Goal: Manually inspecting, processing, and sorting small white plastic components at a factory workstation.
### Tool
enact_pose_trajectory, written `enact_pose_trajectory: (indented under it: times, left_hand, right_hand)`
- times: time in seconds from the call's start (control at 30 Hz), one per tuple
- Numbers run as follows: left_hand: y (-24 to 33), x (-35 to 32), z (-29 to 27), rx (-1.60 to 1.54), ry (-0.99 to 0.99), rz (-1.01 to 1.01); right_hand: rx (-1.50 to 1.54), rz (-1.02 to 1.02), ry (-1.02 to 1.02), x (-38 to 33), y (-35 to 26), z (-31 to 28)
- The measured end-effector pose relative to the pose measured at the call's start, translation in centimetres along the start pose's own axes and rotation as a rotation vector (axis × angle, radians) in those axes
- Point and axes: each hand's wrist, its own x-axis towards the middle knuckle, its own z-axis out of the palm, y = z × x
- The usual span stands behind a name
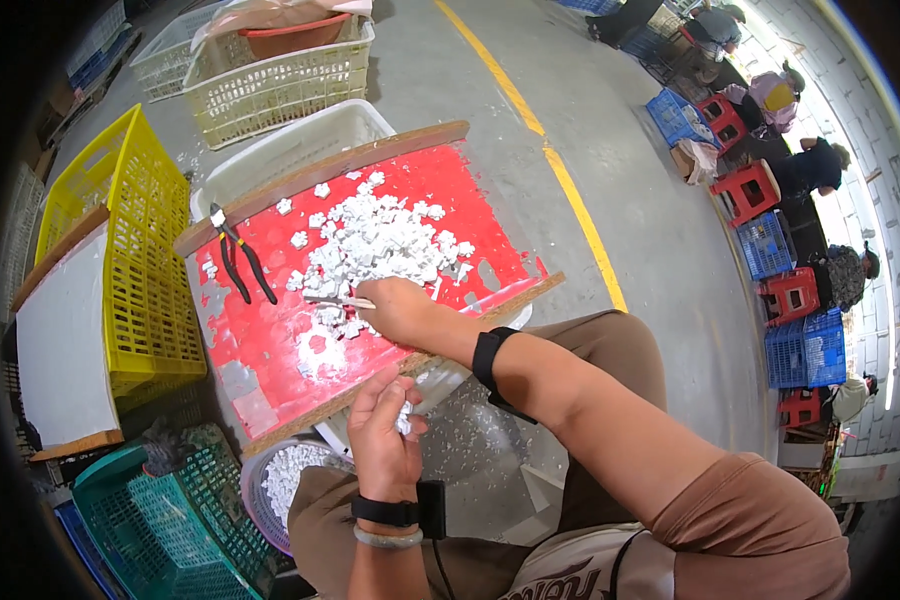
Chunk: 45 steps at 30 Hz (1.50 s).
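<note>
My right hand [398, 308] is closed on a thin, flat stick-like tool [336, 301], whose end points left into a heap of small white flower-shaped pieces [375, 240]. The heap lies on a red board [460, 185] with worn, chipped paint. Below the board's near edge, my left hand [382, 430] is curled around a small white piece [404, 418]; whether it holds more is hidden by the fingers. Diagonal cutting pliers [238, 255] with black and yellow handles rest on the board, left of the heap. A few white pieces lie scattered around it.
Wooden strips edge the board, one at the far side [320, 180]. A purple basket of white pieces [290, 475] stands below. Yellow [155, 270] and green [185, 510] crates are at left, a cream crate [280, 95] beyond. Several people sit working far right, near red stools [745, 192].
</note>
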Motion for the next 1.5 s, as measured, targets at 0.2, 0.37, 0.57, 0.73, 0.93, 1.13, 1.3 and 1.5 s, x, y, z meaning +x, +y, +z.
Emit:
enact_pose_trajectory:
  times: [0.2,0.37,0.57,0.73,0.93,1.13,1.3,1.5]
  left_hand:
    - [0.1,0.3,-0.1,0.063,0.077,0.139]
    - [-0.3,-0.2,1.6,0.246,0.029,0.365]
    - [-1.0,0.2,1.5,0.166,-0.013,0.301]
    - [-1.0,-0.2,1.7,0.212,-0.133,0.268]
    - [-1.4,-0.1,2.0,0.228,-0.148,0.224]
    - [-1.5,0.0,2.2,0.227,-0.136,0.224]
    - [-1.2,0.1,2.2,0.261,-0.108,0.206]
    - [-0.7,-0.2,2.3,0.287,-0.133,0.19]
  right_hand:
    - [0.855,0.42,-0.198,-2.8,-2.1,-4.9]
    - [1.112,0.342,-0.214,-6.7,-3.3,-6.4]
    - [1.313,0.242,-0.142,-10.1,-4.2,-6.8]
    - [1.249,0.346,-0.106,-11.8,-3.7,-8.8]
    - [1.136,0.305,-0.136,-12.4,-2.2,-9.2]
    - [1.049,0.275,-0.117,-12.2,-1.8,-9.2]
    - [0.91,0.216,-0.197,-11.6,-1.1,-9.3]
    - [0.946,0.119,-0.199,-11.6,-0.7,-9.6]
